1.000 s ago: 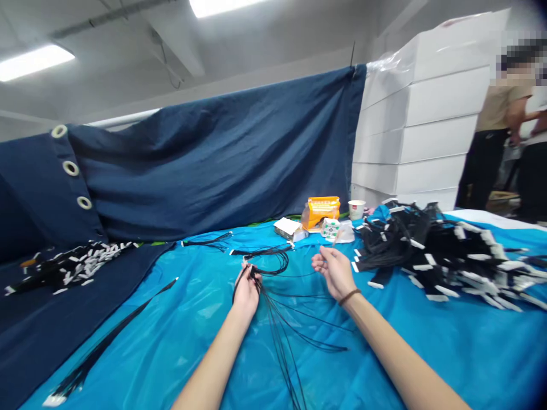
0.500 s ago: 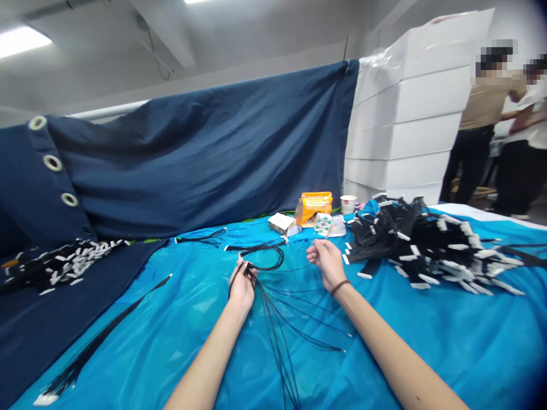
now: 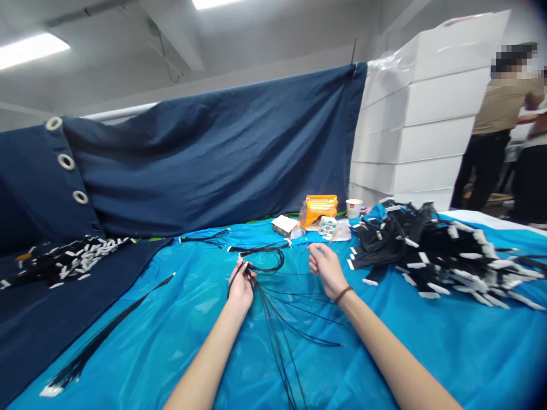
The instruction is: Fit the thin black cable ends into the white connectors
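In the head view my left hand [image 3: 241,287] is closed around a black wire harness [image 3: 273,322], near a small white connector [image 3: 240,258]. Loose wires fan out from it to the right and toward the front edge, while one part loops up behind the fingers. My right hand [image 3: 328,272] hovers to the right of it with fingers curled together. One thin wire runs toward that hand, but what its fingers hold, if anything, is too small to make out. A brown band circles the right wrist.
A large pile of black harnesses with white connectors [image 3: 427,250] lies right; another pile [image 3: 81,259] is left. A single harness [image 3: 106,330] rests front left. Behind are a small box [image 3: 284,225], an orange bag [image 3: 320,210], a paper cup [image 3: 354,208] and white boxes [image 3: 436,125].
The whole view has shifted slightly, so things appear a little further right. My right hand's fingers look more curled in; my left hand keeps its hold on the wire harness.
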